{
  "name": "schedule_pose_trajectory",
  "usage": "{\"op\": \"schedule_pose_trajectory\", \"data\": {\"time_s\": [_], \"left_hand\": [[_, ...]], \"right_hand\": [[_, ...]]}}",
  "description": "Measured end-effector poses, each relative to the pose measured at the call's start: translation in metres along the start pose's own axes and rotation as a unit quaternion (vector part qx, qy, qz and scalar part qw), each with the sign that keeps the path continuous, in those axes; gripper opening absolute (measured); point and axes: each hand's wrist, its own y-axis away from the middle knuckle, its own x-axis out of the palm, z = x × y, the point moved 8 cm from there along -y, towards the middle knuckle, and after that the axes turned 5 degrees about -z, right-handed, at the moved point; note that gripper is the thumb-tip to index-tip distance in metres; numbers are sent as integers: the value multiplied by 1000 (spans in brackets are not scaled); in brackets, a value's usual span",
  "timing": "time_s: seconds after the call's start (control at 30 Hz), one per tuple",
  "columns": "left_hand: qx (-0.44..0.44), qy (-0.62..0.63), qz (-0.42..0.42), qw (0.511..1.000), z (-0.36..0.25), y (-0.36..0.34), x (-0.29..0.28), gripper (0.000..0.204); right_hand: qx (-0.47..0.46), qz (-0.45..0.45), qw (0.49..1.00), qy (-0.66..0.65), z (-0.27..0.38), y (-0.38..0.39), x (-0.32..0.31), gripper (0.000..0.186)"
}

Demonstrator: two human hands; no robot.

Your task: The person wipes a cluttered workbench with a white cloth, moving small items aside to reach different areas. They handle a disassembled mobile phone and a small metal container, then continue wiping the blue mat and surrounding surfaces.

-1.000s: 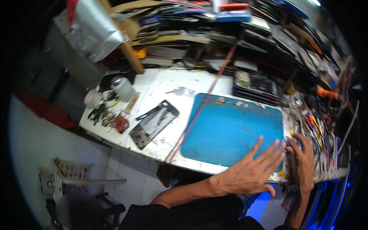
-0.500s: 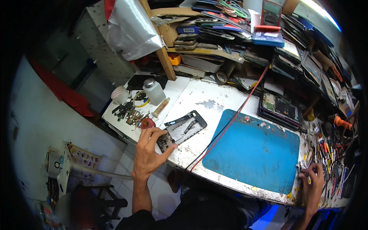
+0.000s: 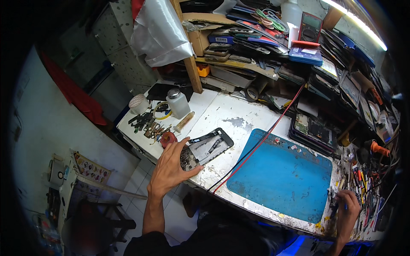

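Observation:
A disassembled phone (image 3: 209,148) lies tilted on the white bench, its grey inner frame and a black flex strip exposed. Gripping its near end is my left hand (image 3: 170,166), with the thumb on the close edge and fingers on the opposite one. The circuit board at that end shows between them. My right hand (image 3: 349,211) is low beside the right edge of the blue mat (image 3: 277,175), fingers curled in. Something small and dark sits at its fingertips; I cannot make out what it is.
Red and black cables (image 3: 256,149) cross the mat's left side. A pump bottle (image 3: 178,103), a red spool (image 3: 168,139) and small metal parts lie at the left. Tools (image 3: 363,177) crowd the right edge. Stacked phones and a multimeter (image 3: 309,27) fill the back shelves.
My right hand has drawn slightly nearer to me, its fingers curling more. My left hand keeps its hold on the phone. The whole view has shifted a little.

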Motion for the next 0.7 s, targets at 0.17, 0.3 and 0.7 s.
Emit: {"op": "schedule_pose_trajectory", "data": {"time_s": [0.17,0.3,0.7], "left_hand": [[9,-8,-14,1000,1,0,2,97],[-55,82,-36,994,12,6,4,98],[175,242,-72,952,-68,17,-13,100]], "right_hand": [[-24,13,998,55,11,-2,2,20],[-33,26,998,41,21,1,8,34],[-25,27,994,101,24,1,16,32]]}}
